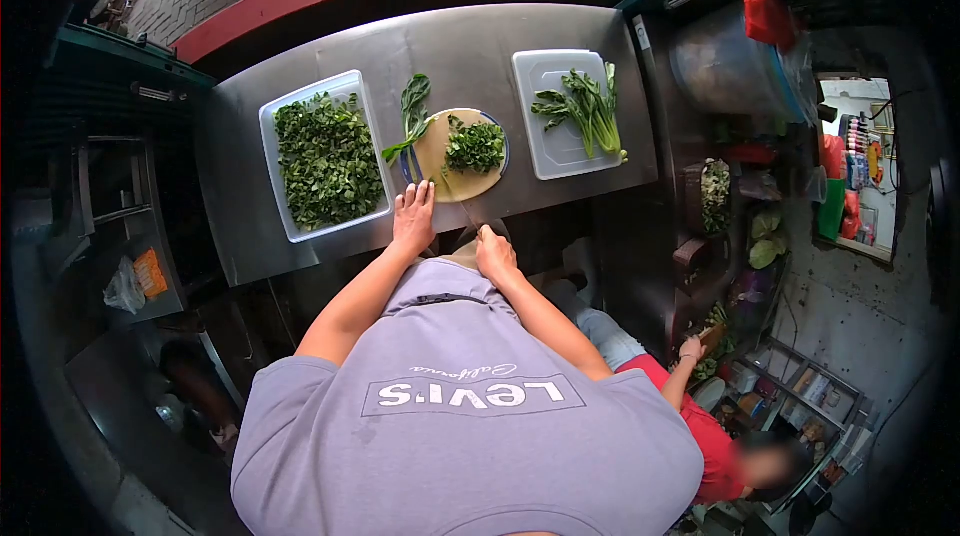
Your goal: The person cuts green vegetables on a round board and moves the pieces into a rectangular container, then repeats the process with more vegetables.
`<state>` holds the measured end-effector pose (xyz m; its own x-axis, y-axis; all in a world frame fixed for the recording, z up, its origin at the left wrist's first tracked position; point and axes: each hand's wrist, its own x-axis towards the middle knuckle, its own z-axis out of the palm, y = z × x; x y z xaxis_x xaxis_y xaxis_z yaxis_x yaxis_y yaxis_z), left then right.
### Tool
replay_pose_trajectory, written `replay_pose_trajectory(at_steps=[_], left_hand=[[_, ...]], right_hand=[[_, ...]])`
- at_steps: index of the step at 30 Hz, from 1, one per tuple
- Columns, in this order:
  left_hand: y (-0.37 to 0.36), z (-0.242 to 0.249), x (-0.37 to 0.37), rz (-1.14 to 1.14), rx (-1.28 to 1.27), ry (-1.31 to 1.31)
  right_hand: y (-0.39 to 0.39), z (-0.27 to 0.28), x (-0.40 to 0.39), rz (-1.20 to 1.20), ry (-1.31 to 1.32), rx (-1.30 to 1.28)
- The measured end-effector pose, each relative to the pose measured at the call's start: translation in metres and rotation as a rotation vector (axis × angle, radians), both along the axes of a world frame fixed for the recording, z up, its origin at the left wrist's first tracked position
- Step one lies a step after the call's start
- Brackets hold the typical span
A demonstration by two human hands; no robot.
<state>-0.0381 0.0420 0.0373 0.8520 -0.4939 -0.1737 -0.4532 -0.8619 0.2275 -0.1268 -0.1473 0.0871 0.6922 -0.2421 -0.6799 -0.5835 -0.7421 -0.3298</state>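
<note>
On the metal table, a round cutting board (432, 151) carries a small heap of chopped greens (474, 145). A whole leafy stalk (413, 116) lies across the board's left edge. My left hand (414, 220) rests palm down at the board's near left edge, fingers stretched forward; whether it touches a stem there is hard to see. Close to my body, my right hand (495, 255) is closed round what looks like a knife (469, 213), of which just a thin strip shows at the board's near edge. Left of the board stands a white tub (378, 168) full of cut leaves (330, 158).
A bunch of leafy greens (590, 114) lies on a white lidded box (545, 151) at the right of the metal table (460, 41). Shelves with a large plastic container (725, 61) stand further right. A person in a red shirt (712, 446) is behind me on the right.
</note>
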Motion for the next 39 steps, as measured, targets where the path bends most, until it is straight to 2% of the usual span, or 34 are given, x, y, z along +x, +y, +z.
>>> replay_pose_trajectory(at_steps=[5,12,27,39], left_hand=[[-0.006,-0.002,-0.001,0.025,-0.021,0.006],[-0.008,-0.005,0.01,-0.011,-0.055,0.007],[-0.002,0.002,0.012,-0.048,-0.059,0.037],[-0.008,0.001,0.01,-0.005,-0.058,0.032]], right_hand=[[-0.008,-0.01,0.006,-0.083,-0.09,0.007],[-0.012,-0.008,0.003,-0.051,-0.138,0.042],[0.006,0.005,0.007,-0.009,-0.013,0.087],[0.01,-0.011,0.007,-0.013,-0.035,0.075]])
